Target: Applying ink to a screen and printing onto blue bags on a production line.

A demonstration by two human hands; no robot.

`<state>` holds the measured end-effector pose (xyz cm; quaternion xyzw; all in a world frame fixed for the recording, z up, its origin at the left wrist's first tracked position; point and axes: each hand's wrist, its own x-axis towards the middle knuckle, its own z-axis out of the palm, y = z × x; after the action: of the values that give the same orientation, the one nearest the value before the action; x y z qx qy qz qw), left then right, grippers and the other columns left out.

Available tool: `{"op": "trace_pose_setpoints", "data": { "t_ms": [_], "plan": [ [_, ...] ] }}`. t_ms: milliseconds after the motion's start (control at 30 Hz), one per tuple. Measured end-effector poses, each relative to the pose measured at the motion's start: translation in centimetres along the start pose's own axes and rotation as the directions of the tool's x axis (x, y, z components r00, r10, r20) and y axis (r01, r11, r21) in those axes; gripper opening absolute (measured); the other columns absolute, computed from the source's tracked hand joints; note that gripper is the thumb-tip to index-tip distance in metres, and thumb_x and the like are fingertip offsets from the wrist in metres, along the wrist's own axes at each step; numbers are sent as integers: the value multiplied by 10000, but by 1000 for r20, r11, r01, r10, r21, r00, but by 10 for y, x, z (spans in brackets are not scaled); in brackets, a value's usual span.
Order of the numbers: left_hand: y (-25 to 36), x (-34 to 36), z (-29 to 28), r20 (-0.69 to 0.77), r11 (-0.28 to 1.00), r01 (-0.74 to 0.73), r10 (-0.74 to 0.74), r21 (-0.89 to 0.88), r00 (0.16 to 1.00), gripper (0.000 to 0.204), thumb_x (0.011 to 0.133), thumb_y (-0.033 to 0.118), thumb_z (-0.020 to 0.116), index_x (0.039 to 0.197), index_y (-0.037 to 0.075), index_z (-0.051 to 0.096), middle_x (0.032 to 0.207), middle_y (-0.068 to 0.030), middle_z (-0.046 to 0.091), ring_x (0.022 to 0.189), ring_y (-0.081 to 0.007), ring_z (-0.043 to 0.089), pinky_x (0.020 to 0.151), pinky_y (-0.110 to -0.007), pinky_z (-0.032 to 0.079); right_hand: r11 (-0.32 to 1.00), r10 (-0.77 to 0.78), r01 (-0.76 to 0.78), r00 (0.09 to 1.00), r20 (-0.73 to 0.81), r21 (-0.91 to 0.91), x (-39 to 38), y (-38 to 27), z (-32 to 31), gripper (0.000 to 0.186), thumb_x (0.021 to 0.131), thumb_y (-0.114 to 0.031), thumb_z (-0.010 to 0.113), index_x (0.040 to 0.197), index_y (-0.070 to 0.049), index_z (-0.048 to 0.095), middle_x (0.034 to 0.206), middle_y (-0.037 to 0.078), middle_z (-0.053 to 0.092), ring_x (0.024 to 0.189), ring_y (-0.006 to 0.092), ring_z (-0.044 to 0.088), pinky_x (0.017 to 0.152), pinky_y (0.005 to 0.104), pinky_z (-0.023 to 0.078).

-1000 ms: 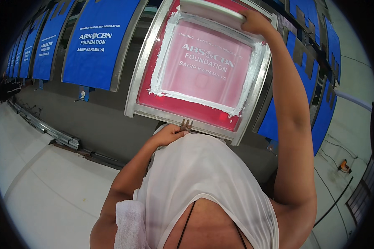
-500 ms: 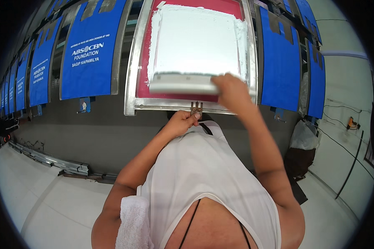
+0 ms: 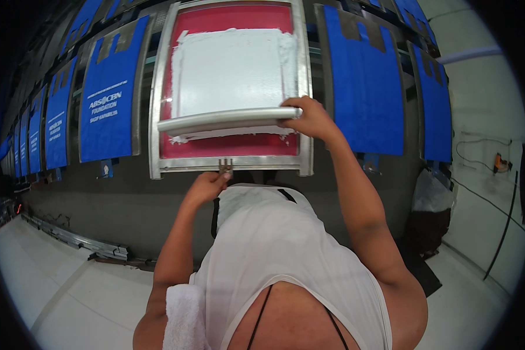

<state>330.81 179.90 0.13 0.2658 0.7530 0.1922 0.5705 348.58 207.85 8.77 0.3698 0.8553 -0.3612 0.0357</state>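
A silver screen-printing frame point(image 3: 305, 76) with red mesh point(image 3: 233, 16) lies before me, a broad layer of white ink point(image 3: 230, 70) spread over its middle. Across the near part of the ink lies a long metal squeegee point(image 3: 227, 119), its left end over the frame's left rail. My right hand point(image 3: 303, 116) is closed around its right end. At the frame's near edge, my left hand point(image 3: 209, 185) pinches a small pronged metal piece point(image 3: 225, 165). Whether that piece is fixed to the frame, I cannot tell. The squeegee's lower edge is partly hidden.
Blue fabric panels on boards flank the frame, one at the left point(image 3: 109, 87) and one at the right point(image 3: 364, 81), with more beyond. A clear plastic bag point(image 3: 431, 189) sits at the right. Metal bars point(image 3: 81, 236) lie along the floor at the left.
The squeegee, blurred earlier, has shifted slightly away from the frame's near edge and leftward, and ink now shows below it. The whole view has shifted. My left hand keeps its pinch.
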Motion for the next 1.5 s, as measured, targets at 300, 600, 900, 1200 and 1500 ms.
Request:
{"op": "trace_pose_setpoints", "data": {
  "t_ms": [300, 600, 900, 1200, 1500],
  "plan": [
    [11, -12, -6, 96, 978, 83, -65, -192, 993, 374, 873, 391, 590, 714, 53, 611, 612, 10, 540, 555, -82, 468, 510, -243, 382, 801, -10, -20, 999, 46, 598, 39, 26, 12, 402, 657, -168, 783, 1001, 1, 665, 866, 87, 670, 812, 156, 616, 765, 279, 480],
    [-9, 34, -172, -769, 986, 71, 73, 153, 636, 474, 940, 371, 484, 1243, 7, 512, 1008, -173, 614, 957, -286, 570, 848, -376, 425, 719, 76, -91, 996, 52, 689, 44, 27, 15, 394, 679, -105, 778, 1030, 15, 645, 899, 85, 659, 832, 154, 617, 782, 283, 485],
    [28, -2, -115, -664, 855, -379, 55, -354, 745, 534, 948, 314, 502, 1336, -38, 397, 1259, -162, 531, 1092, -187, 518, 933, -294, 400, 681, 104, -97, 994, 35, 726, -2, 40, -42, 354, 654, -94, 783, 970, 3, 657, 864, 50, 652, 826, 139, 595, 755, 278, 474],
    [162, 78, 114, -605, 825, -492, 248, -278, 757, 420, 941, 240, 520, 1273, -14, 490, 1144, -129, 608, 1022, -137, 538, 882, -267, 423, 744, 216, -82, 969, -122, 663, -118, 256, -177, 318, 626, -64, 765, 927, -14, 674, 819, 30, 649, 779, 133, 584, 742, 287, 461],
    [215, 85, 186, -581, 839, -422, 164, -342, 797, 398, 940, 236, 521, 1269, 12, 504, 1114, -112, 624, 989, -134, 558, 866, -262, 434, 733, 210, -81, 971, -112, 676, -129, 348, -207, 357, 609, -82, 777, 943, -5, 674, 848, 48, 655, 804, 146, 589, 769, 292, 460]
  ]
}}
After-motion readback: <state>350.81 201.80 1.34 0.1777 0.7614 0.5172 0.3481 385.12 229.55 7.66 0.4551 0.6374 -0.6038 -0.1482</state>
